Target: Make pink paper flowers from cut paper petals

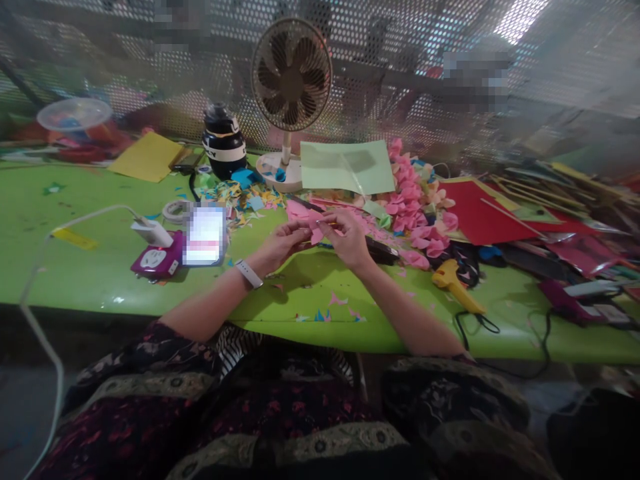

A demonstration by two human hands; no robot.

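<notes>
Between my hands is a small pink paper piece [316, 233], pinched at its edges above the green table [280, 293]. My left hand [285, 245] grips it from the left, fingers closed. From the right, my right hand [346, 237] pinches the same piece between thumb and fingertips. Just behind the hands lies more pink paper [303, 212]. A heap of pink paper flowers [400, 193] rises to the right of my right hand. A dark tool, perhaps a stapler [382, 251], lies partly hidden beside my right wrist.
A lit phone [204, 237] and a purple socket box [159, 259] with a white charger stand left. Behind are a fan [292, 77], a black bottle [223, 143] and a pale green sheet [345, 167]. A yellow glue gun [456, 285] and red paper [480, 213] lie right.
</notes>
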